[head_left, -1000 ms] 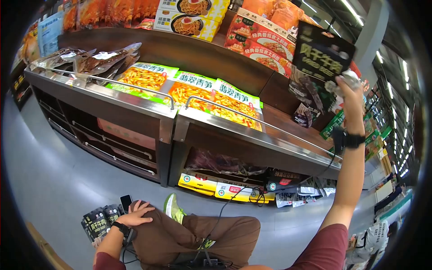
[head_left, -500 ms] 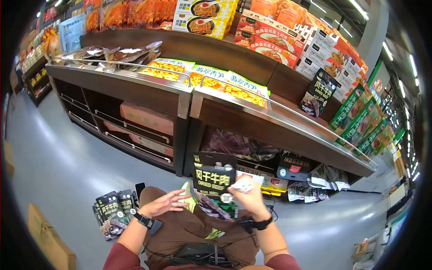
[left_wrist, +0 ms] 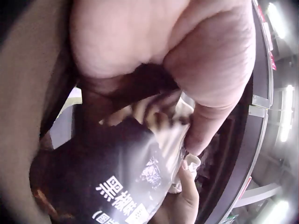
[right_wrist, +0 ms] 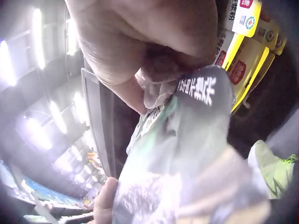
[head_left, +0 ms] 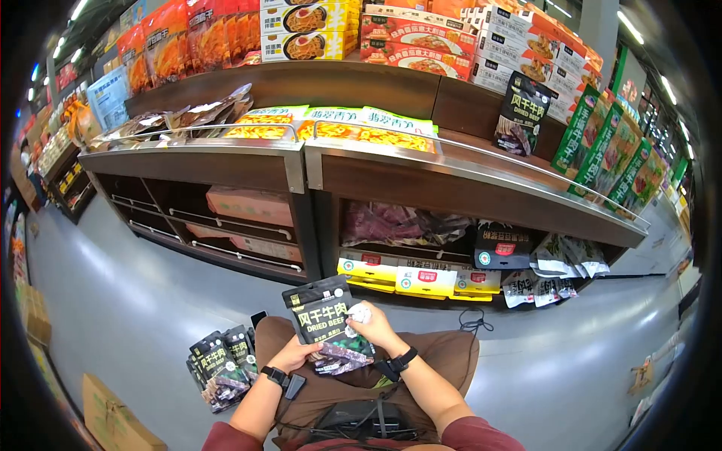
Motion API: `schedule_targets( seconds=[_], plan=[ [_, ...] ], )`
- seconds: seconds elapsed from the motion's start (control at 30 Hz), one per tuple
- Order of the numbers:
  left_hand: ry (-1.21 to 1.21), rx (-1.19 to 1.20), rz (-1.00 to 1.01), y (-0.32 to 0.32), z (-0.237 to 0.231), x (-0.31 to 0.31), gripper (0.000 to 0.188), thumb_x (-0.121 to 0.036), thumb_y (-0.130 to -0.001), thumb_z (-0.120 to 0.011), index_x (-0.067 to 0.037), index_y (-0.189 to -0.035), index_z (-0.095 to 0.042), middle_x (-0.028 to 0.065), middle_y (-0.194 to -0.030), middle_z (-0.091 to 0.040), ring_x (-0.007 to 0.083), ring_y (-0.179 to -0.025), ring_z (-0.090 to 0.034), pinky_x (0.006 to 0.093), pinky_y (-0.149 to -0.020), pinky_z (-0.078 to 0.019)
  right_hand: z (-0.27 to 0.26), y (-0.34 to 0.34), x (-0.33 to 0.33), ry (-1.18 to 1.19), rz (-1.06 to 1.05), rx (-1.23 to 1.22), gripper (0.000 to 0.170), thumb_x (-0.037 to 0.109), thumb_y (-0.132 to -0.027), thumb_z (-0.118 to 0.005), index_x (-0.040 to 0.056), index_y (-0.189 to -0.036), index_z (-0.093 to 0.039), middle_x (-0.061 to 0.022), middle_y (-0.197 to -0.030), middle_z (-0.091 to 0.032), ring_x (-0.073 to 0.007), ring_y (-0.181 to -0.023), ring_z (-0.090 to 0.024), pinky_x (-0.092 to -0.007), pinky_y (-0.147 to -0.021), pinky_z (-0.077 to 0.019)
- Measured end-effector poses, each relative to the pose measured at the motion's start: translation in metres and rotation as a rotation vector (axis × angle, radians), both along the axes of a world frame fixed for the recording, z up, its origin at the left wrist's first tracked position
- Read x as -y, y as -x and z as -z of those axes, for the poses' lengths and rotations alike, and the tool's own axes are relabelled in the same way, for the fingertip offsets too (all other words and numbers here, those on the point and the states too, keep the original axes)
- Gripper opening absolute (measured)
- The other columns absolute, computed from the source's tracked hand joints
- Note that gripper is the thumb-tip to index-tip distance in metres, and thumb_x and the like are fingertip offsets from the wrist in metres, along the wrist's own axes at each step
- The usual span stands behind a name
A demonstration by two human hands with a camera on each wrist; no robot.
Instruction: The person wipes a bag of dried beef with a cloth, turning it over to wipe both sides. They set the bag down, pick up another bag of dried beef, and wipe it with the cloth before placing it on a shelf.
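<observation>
1. A person in dark red sleeves and brown trousers sits on a grey floor, seen from the head, with a black dried beef pouch tilted above the lap.
2. The left hand grips the pouch by its lower left edge, thumb on the printed front; the wrist view shows its fingers behind, partly in shadow.
3. The right hand is at the pouch's right edge, its fingers curled round a crumpled white wad that meets the pouch. What the wad is made of, I cannot tell.
4. The hands are apart from each other, one at each side of the pouch.
5. On the floor beside the person's left knee lies a pile of similar black pouches, with a dark phone near it.
6. Ahead stands a long brown display shelf with a metal rail. On top lie bright noodle-like packets; to their right, one black pouch stands upright, and green packets lean farther right.
7. Stacked food boxes sit on the raised level behind.
8. Yellow and white packs fill part of the bottom shelf.
9. A cardboard box sits at lower left.
</observation>
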State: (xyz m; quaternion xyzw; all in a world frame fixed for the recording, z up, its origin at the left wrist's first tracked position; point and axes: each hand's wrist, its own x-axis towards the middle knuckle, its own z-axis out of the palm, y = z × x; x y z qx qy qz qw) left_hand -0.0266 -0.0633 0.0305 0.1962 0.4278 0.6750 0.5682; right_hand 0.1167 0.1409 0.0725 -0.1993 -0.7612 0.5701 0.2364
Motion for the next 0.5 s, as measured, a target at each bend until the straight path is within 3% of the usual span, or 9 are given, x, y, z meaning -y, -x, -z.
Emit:
schedule_targets(
  seconds=[0.07,0.13,0.17,0.27,0.37,0.5],
  plan=[
    [0.035,0.002,-0.013,0.002,0.006,0.000,0.050,-0.001,-0.087,-0.071,-0.002,-0.132,-0.052,0.0075,-0.129,-0.061,0.0198,-0.117,-0.059,0.0368,-0.100,-0.0476,0.003,-0.003,0.005,-0.086,0.061,0.040,0.027,0.016,-0.081,-0.078,0.0039,-0.100,-0.062,-0.0086,-0.091,-0.064,-0.0205,-0.084,-0.062,-0.0332,-0.076,-0.0511],
    [0.061,0.035,-0.055,0.003,0.011,0.000,0.047,0.000,-0.086,-0.069,-0.003,-0.131,-0.053,0.0071,-0.128,-0.061,0.0199,-0.116,-0.059,0.0373,-0.099,-0.0488,0.007,-0.005,0.003,-0.278,0.246,-0.007,0.038,0.025,-0.083,-0.077,0.0001,-0.107,-0.060,-0.0188,-0.106,-0.059,-0.0366,-0.099,-0.060,-0.0415,-0.086,-0.0492],
    [0.070,0.029,-0.070,0.003,0.013,-0.001,0.046,0.001,-0.087,-0.068,-0.003,-0.130,-0.052,0.0073,-0.128,-0.061,0.0202,-0.115,-0.059,0.0373,-0.099,-0.0489,0.009,-0.006,0.003,-0.289,0.274,-0.001,0.042,0.027,-0.084,-0.075,-0.0004,-0.111,-0.059,-0.0197,-0.114,-0.054,-0.0376,-0.103,-0.058,-0.0416,-0.088,-0.0483],
    [0.079,0.042,-0.080,0.003,0.016,-0.005,0.046,0.001,-0.088,-0.065,-0.001,-0.132,-0.051,0.0084,-0.129,-0.061,0.0208,-0.116,-0.059,0.0370,-0.100,-0.0479,0.015,-0.008,0.003,-0.459,0.273,0.001,0.045,0.032,-0.090,-0.068,-0.0011,-0.117,-0.055,-0.0193,-0.110,-0.049,-0.0392,-0.100,-0.058,-0.0445,-0.087,-0.0487],
    [0.076,0.019,-0.047,-0.002,0.006,-0.010,0.046,0.001,-0.089,-0.064,-0.001,-0.133,-0.050,0.0085,-0.129,-0.060,0.0200,-0.117,-0.059,0.0360,-0.102,-0.0466,-0.005,-0.005,0.018,-0.372,0.143,0.045,0.047,0.034,-0.090,-0.066,-0.0024,-0.118,-0.055,-0.0195,-0.108,-0.048,-0.0400,-0.099,-0.057,-0.0460,-0.086,-0.0488],
    [0.105,-0.073,0.015,-0.004,0.003,-0.011,0.049,0.000,-0.090,-0.066,0.000,-0.136,-0.048,0.0070,-0.129,-0.060,0.0170,-0.118,-0.057,0.0335,-0.102,-0.0451,0.004,0.003,0.027,-0.419,0.138,0.029,0.066,0.028,-0.084,-0.074,0.0000,-0.135,-0.043,-0.0226,-0.118,-0.045,-0.0424,-0.104,-0.057,-0.0464,-0.089,-0.0492]
  ],
)
